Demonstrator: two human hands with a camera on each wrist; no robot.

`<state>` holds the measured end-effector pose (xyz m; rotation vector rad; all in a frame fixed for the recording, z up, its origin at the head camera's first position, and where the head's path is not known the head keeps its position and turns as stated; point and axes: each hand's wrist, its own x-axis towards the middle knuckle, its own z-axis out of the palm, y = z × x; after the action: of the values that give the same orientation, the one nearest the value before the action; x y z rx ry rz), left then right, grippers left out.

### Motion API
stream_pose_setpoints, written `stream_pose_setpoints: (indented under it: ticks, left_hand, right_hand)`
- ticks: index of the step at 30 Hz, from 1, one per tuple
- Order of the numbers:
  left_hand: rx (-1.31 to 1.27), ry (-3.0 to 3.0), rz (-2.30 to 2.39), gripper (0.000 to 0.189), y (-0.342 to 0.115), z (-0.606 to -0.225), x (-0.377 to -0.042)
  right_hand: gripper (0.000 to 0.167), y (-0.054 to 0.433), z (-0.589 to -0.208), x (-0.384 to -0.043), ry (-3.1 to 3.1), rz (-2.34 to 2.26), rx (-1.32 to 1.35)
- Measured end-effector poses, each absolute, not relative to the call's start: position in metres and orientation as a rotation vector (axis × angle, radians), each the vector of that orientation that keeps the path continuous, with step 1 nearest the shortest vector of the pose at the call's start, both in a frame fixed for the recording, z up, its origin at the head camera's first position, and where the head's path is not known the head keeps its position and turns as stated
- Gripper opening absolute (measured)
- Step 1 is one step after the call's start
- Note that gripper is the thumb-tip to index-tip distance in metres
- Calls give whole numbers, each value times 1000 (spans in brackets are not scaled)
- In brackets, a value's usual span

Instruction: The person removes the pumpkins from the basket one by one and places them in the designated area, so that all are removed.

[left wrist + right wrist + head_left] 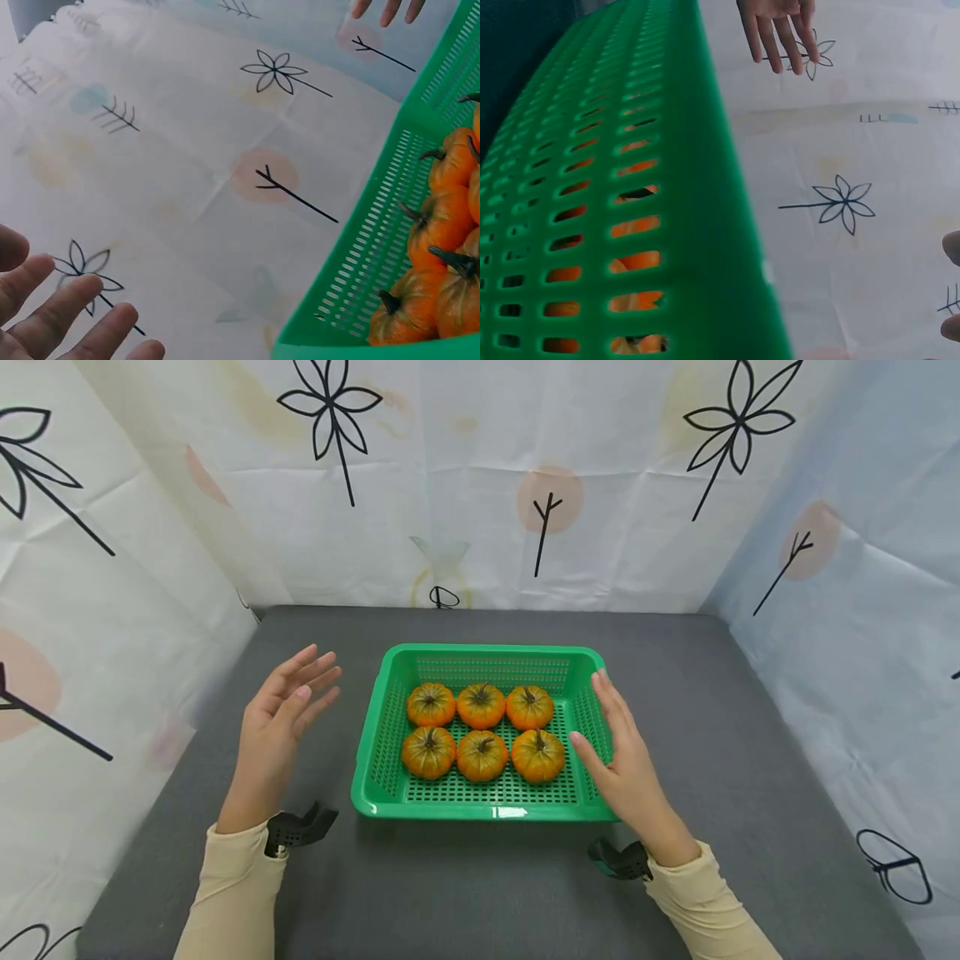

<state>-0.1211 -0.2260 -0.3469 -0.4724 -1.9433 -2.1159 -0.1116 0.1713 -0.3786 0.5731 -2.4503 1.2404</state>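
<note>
Head view, left hand (pixel 272 731): raised over the flat dark-grey bench (pixel 480 893), left of and apart from the rectangular green perforated plastic basket (pixel 450 811); fingers released, loosely extended.
Basket: on the bench, between the hands.
Pumpkins: six small round ribbed orange-and-green pumpkins with dark stems (pixel 482 755), inside the basket, two rows of three.
Right hand (pixel 626 768): at the basket's right rim, fingers released, thumb spread apart; whether it touches the rim, I cannot tell.
</note>
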Motion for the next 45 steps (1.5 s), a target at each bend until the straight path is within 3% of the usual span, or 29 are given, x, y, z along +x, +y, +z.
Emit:
stream_pose_setpoints:
  ticks: [20, 35, 45]
  left_hand:
    - [-110, -2484, -2398, 69, -243, -387, -182]
    - [-110, -2569, -2642, 79, -242, -402, -200]
    - [-63, -2576, -2654, 83, -240, -410, -205]
  right_hand:
    - [71, 167, -388, -130, -2809, 1576, 593]
    - [69, 165, -390, -149, -2943, 1816, 396]
    - [71, 162, -397, -155, -3013, 1787, 428]
